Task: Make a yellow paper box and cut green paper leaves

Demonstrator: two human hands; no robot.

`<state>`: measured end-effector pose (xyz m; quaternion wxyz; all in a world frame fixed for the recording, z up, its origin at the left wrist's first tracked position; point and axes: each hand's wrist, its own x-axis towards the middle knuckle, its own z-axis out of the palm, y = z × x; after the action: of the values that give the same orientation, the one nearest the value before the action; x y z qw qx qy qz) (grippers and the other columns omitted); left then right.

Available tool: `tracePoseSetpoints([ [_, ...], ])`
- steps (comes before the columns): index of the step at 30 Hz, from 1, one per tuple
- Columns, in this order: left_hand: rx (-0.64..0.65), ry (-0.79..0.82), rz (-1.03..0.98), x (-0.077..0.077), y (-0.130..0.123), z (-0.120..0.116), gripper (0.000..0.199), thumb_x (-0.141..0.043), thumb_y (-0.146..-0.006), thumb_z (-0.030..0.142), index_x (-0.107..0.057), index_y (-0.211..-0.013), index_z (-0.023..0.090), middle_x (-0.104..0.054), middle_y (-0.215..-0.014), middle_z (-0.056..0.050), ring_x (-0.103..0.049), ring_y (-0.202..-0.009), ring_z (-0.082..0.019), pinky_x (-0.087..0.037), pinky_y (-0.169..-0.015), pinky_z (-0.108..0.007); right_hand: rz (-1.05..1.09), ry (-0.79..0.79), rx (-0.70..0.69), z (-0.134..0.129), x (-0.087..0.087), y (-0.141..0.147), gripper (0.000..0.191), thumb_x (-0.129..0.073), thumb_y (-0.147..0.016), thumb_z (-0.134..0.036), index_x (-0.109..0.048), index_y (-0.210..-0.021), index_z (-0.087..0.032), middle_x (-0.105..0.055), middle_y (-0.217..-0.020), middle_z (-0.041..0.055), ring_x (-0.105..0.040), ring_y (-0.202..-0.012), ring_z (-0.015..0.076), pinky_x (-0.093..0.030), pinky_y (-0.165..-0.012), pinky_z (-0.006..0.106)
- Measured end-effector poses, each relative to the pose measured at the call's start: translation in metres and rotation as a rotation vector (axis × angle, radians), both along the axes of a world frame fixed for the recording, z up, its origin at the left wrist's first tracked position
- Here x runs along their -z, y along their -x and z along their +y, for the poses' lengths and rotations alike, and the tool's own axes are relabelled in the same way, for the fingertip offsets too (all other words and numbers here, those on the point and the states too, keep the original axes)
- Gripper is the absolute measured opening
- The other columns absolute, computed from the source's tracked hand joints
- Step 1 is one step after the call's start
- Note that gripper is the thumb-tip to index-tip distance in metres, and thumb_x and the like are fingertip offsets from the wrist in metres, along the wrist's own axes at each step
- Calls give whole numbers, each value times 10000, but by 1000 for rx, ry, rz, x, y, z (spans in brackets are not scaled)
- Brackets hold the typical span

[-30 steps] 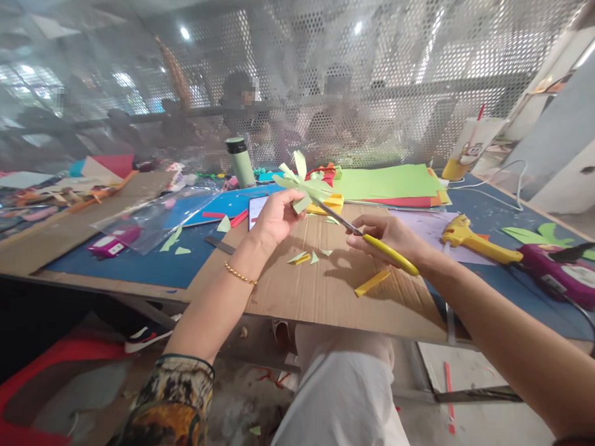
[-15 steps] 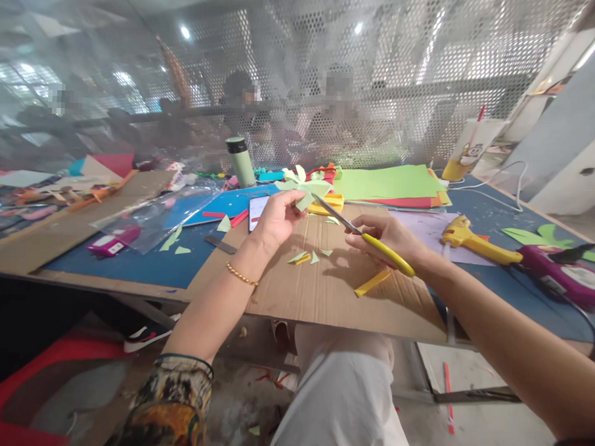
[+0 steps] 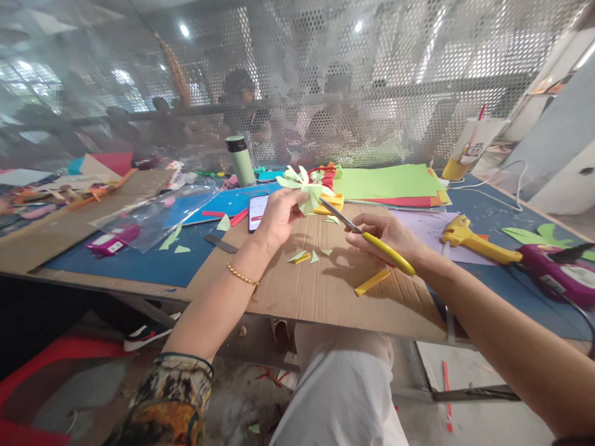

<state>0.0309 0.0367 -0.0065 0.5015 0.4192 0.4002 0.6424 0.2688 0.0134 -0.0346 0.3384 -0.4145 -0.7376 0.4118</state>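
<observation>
My left hand [image 3: 284, 216] pinches a pale green paper flower [image 3: 302, 178] whose cut petals spread outward above the fingers. In my right hand [image 3: 388, 235] is a pair of scissors [image 3: 375, 246] with yellow handles. Their blades point left and up, with the tips at the flower's lower right edge. Whether the blades touch the paper is hard to make out. Below both hands lies a brown cardboard sheet [image 3: 275, 288], with small green paper scraps [image 3: 314, 256] and a yellow strip [image 3: 372, 282] on it.
A phone [image 3: 257, 213] and a green bottle [image 3: 240, 161] stand beyond my left hand. Green paper sheets [image 3: 388, 184] lie at the back. To the right are a yellow glue gun [image 3: 479, 243], a purple power strip [image 3: 566, 274] and a drink cup [image 3: 471, 152].
The paper flower has turned slightly in my left hand and shifted a little right. The scissors stay almost in place. Part of another person's hand has appeared at the far left edge.
</observation>
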Motion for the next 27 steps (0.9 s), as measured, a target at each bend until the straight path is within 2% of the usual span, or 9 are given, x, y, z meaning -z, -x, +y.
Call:
tracePoseSetpoints([
  [5,-71,-50,92,1,-2,-1,149,-759,-678,134,-652,-593,194,-645,-602,9,-560,-578,-109,-419,-568,-258,-4,-2,15,-1,-3,1,616,-863,-727,-779,-681,-897,-215,-522,-557,-50,-399,-464,94,-207,-468,270],
  [8,-39,-59,66,1,-2,-3,129,-762,-679,137,-667,-612,192,-668,-633,8,-583,-604,-115,-447,-592,-256,-26,-3,35,-1,-3,1,620,-865,-715,-782,-691,-896,-215,-521,-549,-51,-410,-456,99,-217,-459,267],
  [13,0,-40,-34,-4,1,-4,161,-768,-687,135,-637,-618,199,-639,-629,24,-557,-572,-103,-432,-544,-242,-29,69,9,-2,-3,0,621,-858,-730,-781,-684,-941,-223,-510,-533,-63,-399,-428,105,-234,-448,273],
  [19,-42,18,-106,-3,2,0,203,-762,-700,119,-593,-626,204,-591,-619,44,-539,-559,-89,-421,-514,-222,-41,-101,5,3,3,0,602,-875,-727,-762,-702,-891,-210,-531,-596,-42,-402,-548,110,-247,-528,281],
  [27,-77,-1,-63,-4,1,-1,212,-759,-696,102,-594,-613,206,-585,-605,45,-531,-542,-83,-420,-517,-226,-55,-92,-12,2,-2,-3,614,-861,-737,-777,-701,-912,-211,-491,-623,-42,-369,-596,122,-228,-557,288],
])
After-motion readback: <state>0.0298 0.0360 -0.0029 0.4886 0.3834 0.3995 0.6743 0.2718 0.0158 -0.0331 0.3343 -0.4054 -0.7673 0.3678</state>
